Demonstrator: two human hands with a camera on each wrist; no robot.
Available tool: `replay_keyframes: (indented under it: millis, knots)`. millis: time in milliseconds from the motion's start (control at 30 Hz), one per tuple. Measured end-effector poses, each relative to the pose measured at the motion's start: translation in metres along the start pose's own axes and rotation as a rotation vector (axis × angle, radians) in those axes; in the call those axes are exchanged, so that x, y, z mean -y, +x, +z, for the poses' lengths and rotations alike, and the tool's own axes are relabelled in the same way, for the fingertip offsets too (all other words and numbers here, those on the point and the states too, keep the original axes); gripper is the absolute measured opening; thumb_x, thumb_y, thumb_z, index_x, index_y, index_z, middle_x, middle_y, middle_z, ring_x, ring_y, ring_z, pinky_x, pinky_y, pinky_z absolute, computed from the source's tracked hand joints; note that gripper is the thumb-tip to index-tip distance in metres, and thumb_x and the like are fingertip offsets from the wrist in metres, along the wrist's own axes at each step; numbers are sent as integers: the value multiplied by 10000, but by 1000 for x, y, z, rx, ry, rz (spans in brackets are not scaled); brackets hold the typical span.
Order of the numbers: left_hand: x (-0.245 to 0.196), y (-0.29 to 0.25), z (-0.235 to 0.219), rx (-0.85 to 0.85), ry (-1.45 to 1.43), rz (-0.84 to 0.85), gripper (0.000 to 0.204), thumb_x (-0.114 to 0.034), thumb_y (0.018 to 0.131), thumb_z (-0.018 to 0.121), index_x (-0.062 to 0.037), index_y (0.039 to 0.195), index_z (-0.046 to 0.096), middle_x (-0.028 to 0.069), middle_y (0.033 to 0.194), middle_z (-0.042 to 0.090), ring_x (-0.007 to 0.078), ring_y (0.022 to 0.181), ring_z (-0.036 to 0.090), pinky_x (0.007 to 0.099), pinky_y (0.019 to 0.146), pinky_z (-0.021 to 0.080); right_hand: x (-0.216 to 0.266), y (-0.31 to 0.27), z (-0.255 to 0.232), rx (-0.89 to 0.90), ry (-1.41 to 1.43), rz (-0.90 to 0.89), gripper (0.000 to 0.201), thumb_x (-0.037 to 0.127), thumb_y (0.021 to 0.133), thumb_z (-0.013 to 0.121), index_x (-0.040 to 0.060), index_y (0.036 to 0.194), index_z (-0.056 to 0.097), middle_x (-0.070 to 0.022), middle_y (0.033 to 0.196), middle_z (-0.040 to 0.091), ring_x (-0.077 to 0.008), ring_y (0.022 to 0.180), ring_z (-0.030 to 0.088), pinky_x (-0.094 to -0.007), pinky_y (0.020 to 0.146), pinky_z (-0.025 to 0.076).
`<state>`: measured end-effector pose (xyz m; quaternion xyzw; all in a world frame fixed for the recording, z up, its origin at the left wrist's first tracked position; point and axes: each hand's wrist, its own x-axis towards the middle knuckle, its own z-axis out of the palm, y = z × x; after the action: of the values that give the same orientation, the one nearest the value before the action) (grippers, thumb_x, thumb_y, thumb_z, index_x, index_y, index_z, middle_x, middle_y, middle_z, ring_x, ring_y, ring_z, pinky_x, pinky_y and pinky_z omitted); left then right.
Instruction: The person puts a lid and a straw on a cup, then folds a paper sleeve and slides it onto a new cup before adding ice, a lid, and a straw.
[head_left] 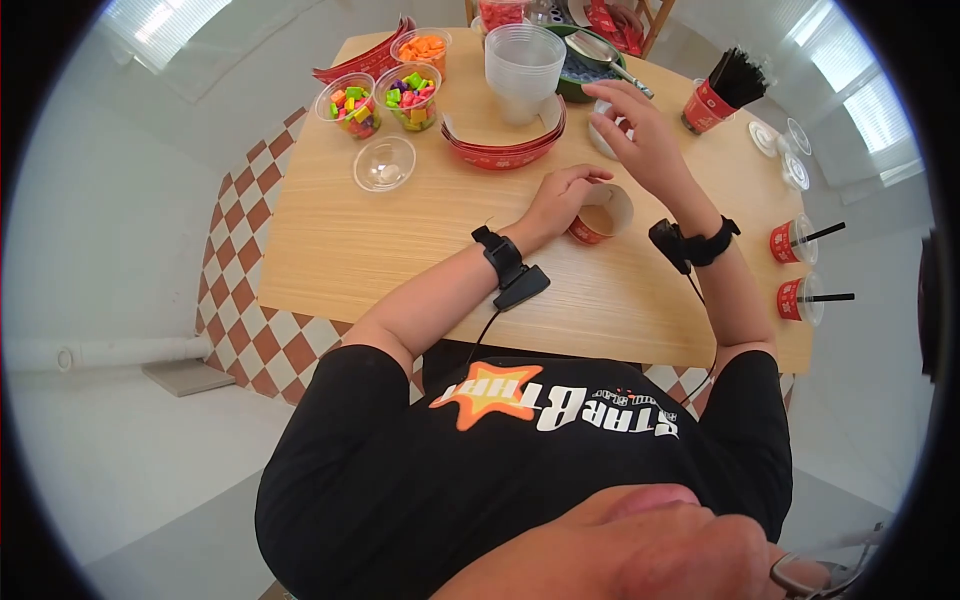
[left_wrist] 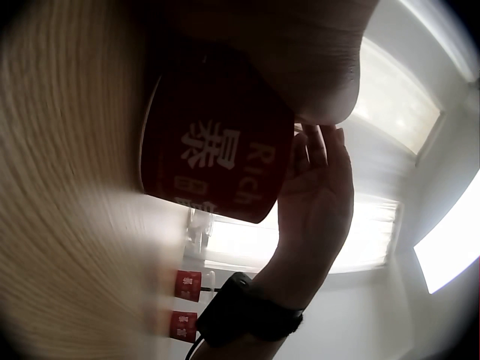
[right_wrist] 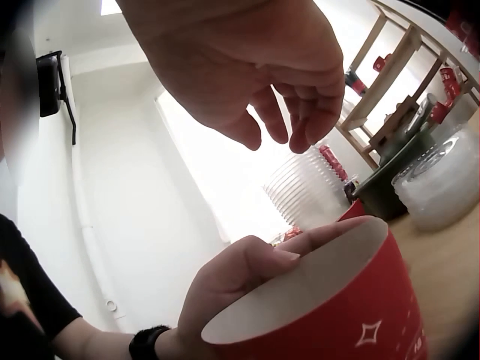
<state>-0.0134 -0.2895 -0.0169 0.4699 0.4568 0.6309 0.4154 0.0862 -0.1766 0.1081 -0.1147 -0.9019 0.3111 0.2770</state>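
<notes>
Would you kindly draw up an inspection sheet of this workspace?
Surface: light wooden table.
Job's things: red paper cup, its mouth uncovered.
Clutter: stacked clear cups, cups of colourful pieces, black straws, two cups with straws.
Hands: left hand grips the red paper cup; right hand is raised, seemingly holding nothing.
Cables: thin cord from each wrist camera.
Surroundings: checkered floor, pale walls.

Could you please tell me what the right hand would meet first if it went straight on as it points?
The right hand would probably meet the green bowl first, though depth is unclear and it might pass above it.
</notes>
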Motion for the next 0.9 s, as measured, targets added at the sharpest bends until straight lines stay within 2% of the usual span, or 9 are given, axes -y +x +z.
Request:
replay_keyframes:
  millis: [67,167,300,467,500,567,700,767,900]
  knots:
    - [-2,-1,1,-12,5,-22,413,-122,906,391,57,1212,604,121,1079,655,170,1018,609,295,926,475,5,27,10,-4,-105,-143,371,136,955,605,34,1310,577,-116,1279,562,-185,898,604,-285,771,483]
    - [4,2,-2,24,1,10,411,-130,908,390,54,1204,607,113,1066,660,165,1011,605,295,920,473,-3,60,28,-42,-187,-214,309,156,933,621,35,1217,639,-151,1182,609,-254,871,657,-352,776,519]
    - [5,3,-2,12,11,20,412,-133,907,388,57,1197,610,113,1052,663,162,1009,606,295,919,471,-21,84,36,15,-295,-292,233,163,931,620,20,1107,675,-163,1188,601,-277,907,662,-375,794,514]
    - [12,5,1,-45,-42,43,420,-173,931,376,70,1133,652,145,1029,696,181,984,630,298,893,481,-5,85,33,-69,-192,-94,154,136,883,683,13,975,670,-145,1148,611,-232,873,627,-332,752,512]
    - [12,5,1,-43,-44,44,420,-173,931,376,70,1133,652,145,1029,696,181,984,630,298,893,481,-6,84,32,-69,-195,-93,154,136,883,683,13,975,670,-145,1148,611,-232,873,627,-332,752,512]
    - [11,4,-1,-36,-28,59,414,-195,962,376,61,1141,647,149,1031,690,184,980,632,298,896,479,-2,83,27,-322,-136,-275,137,121,909,683,15,995,667,-89,1165,623,-116,733,534,-252,712,461]
    - [11,4,-3,-35,-108,14,426,-247,1004,367,46,1186,619,156,1017,686,183,989,626,304,905,480,14,53,-8,-450,-113,-375,144,126,916,679,3,986,649,-81,1110,631,-99,738,523,-238,707,448]
    - [10,4,-3,-45,-249,-38,464,-314,1036,325,16,1250,572,165,1024,680,192,1008,624,319,925,479,15,23,-29,-327,36,-248,152,131,884,705,10,952,644,-90,1035,656,-166,833,589,-275,714,470]
    - [5,5,-1,-77,-420,-144,526,-382,1051,265,0,1285,540,178,1045,674,210,1033,624,347,959,471,33,-39,-46,-205,-15,-216,111,97,881,690,14,923,629,-75,978,653,-164,853,589,-289,734,469]
